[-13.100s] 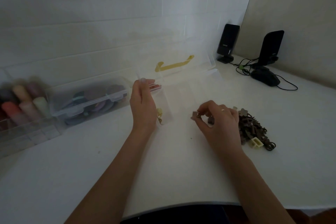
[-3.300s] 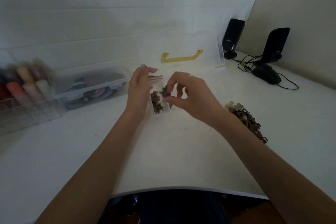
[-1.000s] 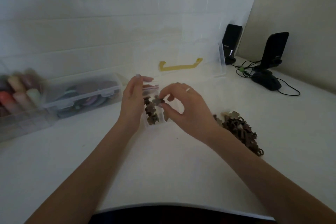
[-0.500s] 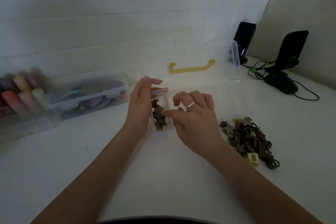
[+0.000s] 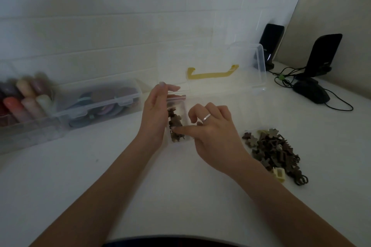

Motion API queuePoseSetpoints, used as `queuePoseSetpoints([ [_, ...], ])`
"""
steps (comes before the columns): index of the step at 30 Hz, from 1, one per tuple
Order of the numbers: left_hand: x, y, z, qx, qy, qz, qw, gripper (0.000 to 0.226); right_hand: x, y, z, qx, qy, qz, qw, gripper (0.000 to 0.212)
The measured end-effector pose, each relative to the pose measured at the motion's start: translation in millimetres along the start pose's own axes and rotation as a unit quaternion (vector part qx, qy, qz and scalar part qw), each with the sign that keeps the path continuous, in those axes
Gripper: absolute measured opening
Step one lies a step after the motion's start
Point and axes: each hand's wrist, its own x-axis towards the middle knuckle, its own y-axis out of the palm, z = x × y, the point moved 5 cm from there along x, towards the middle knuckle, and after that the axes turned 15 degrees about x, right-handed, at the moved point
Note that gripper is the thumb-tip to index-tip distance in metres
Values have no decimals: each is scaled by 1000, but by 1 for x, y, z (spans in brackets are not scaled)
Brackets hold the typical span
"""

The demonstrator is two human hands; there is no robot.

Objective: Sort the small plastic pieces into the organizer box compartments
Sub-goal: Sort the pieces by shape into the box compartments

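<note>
Spillage is looming: the left hand (image 5: 155, 113), fingers straight, is bracing the small clear plastic compartment (image 5: 179, 121) while the right hand (image 5: 212, 132), loosely curled and seemingly holding nothing, is pressing heaped brown plastic pieces (image 5: 175, 124) in, far left of the loose brown pile (image 5: 271, 151).

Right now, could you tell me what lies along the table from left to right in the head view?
Rack of coloured rolls → clear lidded case → left hand → small clear container → right hand → pile of brown pieces → black mouse.
</note>
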Motion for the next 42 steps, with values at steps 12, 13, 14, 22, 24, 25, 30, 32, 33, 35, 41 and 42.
queuePoseSetpoints([
  [12, -2, -1, -3, 18, -2, 0, 1000, 40, 2, 1, 0, 22, 2, 16, 1000, 47],
  [13, -2, -1, -3, 18, -2, 1, 1000, 40, 2, 1, 0, 24, -2, 16, 1000, 49],
  [14, -2, 0, -3, 17, -1, 2, 1000, 40, 1, -2, 0, 29, -6, 10, 1000, 50],
  [22, 1, 1, 2, 3, -8, -3, 1000, 40, -44, -72, -34, 95, 123, -153, 976, 39],
  [24, 2, 1, 1, 0, -3, -11, 1000, 40, -67, -86, -47, 95, 197, -116, 969, 30],
  [25, 2, 1, 1, 0, 1, -12, 1000, 40, -78, -91, -54, 89, 227, -86, 966, 27],
  [30, 2, 0, 0, -11, 1, -14, 1000, 37, -119, -101, -59, 68, 293, 7, 954, 26],
  [32, 2, 0, 0, -19, 0, -14, 1000, 37, -128, -97, -57, 49, 292, 41, 954, 35],
  [33, 2, 1, 1, -21, -1, -13, 1000, 37, -131, -94, -56, 34, 287, 54, 956, 36],
  [35, 2, 1, 1, -25, -6, -10, 1000, 38, -133, -91, -56, 2, 279, 67, 958, 35],
  [41, 3, 2, 2, -30, -3, -5, 1000, 39, -130, -91, -56, -5, 260, 31, 965, 29],
  [42, 3, 1, 2, -31, -3, -5, 1000, 39, -130, -90, -56, 3, 258, 26, 966, 29],
])
